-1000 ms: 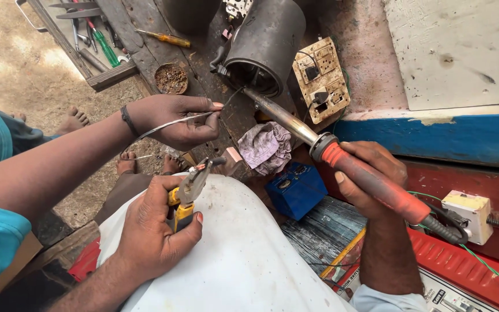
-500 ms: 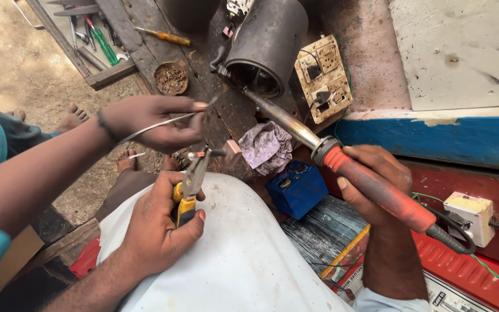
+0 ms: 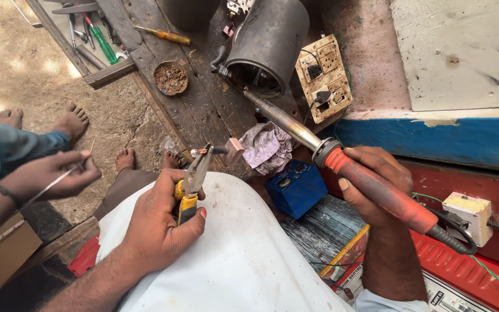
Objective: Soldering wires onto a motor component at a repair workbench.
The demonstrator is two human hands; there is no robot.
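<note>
- Clearly a soldering job is set up here, and by my reading it sits at the hold-and-line-up step: nothing touches the hot tip at this moment.
- The left hand point(image 3: 157, 231) is closed around the yellow grips of a pair of pliers point(image 3: 190, 185), squeezing them shut.
- The pliers' nose pinches a short copper-coloured lead ending in a small pinkish block point(image 3: 235, 151), held over the edge of the wooden bench point(image 3: 203, 110), just beside a crumpled cloth point(image 3: 267, 147).
- The right hand point(image 3: 376, 185) is wrapped tight around the red handle of a soldering iron point(image 3: 342, 159); its long metal barrel runs up and away, with the tip close to the mouth of a dark cylindrical housing point(image 3: 267, 43).
- The iron's tip and the block stand apart, with the cloth and a blue box point(image 3: 297, 188) below the barrel.
- At the left edge another person's hand point(image 3: 53, 176) pinches a thin silvery strand point(image 3: 59, 180), well away from the pliers.
- A white curved panel point(image 3: 244, 260) lies across the lap under the left hand.
- As I judge it, joining would call for the tip, the block and the strand to meet at one spot, with the pliers kept steady and fingers clear of the barrel.
- A worn socket board point(image 3: 324, 75) leans beside the housing.
</note>
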